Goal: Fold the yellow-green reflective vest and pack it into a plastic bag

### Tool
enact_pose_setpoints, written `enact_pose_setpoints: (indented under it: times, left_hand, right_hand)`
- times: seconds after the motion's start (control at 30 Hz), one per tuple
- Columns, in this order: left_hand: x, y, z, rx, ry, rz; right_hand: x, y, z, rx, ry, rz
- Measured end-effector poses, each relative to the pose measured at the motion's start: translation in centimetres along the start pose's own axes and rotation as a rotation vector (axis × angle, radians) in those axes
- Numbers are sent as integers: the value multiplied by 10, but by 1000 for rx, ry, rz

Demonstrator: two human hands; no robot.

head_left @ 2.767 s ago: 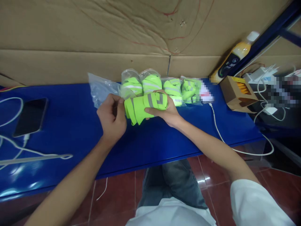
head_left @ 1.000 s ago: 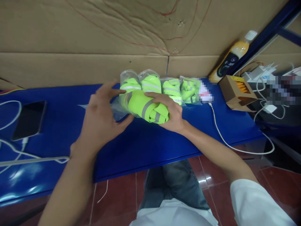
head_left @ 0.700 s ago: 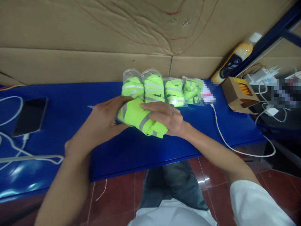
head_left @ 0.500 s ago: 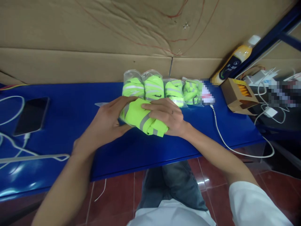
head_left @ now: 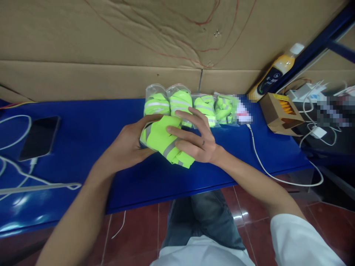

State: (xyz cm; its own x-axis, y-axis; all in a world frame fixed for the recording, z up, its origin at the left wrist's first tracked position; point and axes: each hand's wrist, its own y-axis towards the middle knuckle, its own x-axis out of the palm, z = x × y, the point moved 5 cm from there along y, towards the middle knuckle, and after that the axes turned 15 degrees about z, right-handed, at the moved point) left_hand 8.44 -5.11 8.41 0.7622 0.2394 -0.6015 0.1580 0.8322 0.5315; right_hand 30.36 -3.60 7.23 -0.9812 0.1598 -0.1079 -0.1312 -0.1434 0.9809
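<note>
A rolled neon-yellow vest with grey reflective stripes (head_left: 162, 139) sits between both my hands just above the blue table (head_left: 83, 144). My left hand (head_left: 127, 144) cups its left end, where a clear plastic bag is mostly hidden under my fingers. On the roll's right side rests my right hand (head_left: 195, 140), fingers spread and pressing it. Behind them, several bagged neon vests (head_left: 177, 103) stand in a row against the cardboard wall (head_left: 111, 55).
A black phone (head_left: 39, 136) on a white cable (head_left: 16, 177) lies at the far left. At the right are an orange drink bottle (head_left: 274, 74), a small cardboard box (head_left: 280, 112), another white cable (head_left: 266, 166) and chargers. Below the table edge are my knees and red floor tiles.
The loose bag moved from the table onto the vest's left end. My left hand closed around that end, and my right hand went from gripping the roll to pressing it with spread fingers.
</note>
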Motion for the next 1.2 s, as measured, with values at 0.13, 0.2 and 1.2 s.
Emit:
enact_pose_setpoints:
  times: [0.13, 0.2, 1.2]
  left_hand:
    - [4, 2, 5, -22, -124, 31]
    - [8, 3, 5, -47, -220, 34]
    - [28, -5, 13, 139, 31, -11]
  right_hand:
    - [0, 2, -2, -66, 3, -19]
    - [0, 3, -3, -94, -6, -32]
    - [19, -8, 8, 334, -63, -381]
